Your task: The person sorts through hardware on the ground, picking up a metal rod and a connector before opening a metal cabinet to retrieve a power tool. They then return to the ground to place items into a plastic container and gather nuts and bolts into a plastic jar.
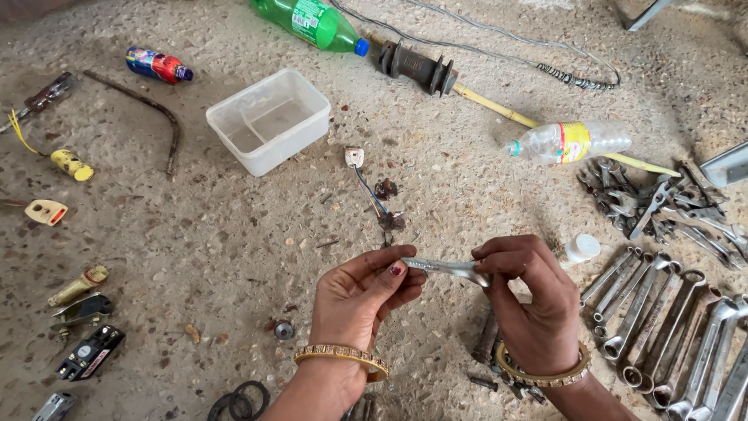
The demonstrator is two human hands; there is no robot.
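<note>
While both hands pinch it, the small wrench hangs level above the floor: left hand grips one end, right hand the other. Looks like inspection; spanner row lies right.

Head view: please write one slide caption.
Both hands, left hand and right hand, hold a small spanner above the concrete floor.

Silver spanner, green bottle, translucent white tub, speckled grey floor, gold bangles
</note>
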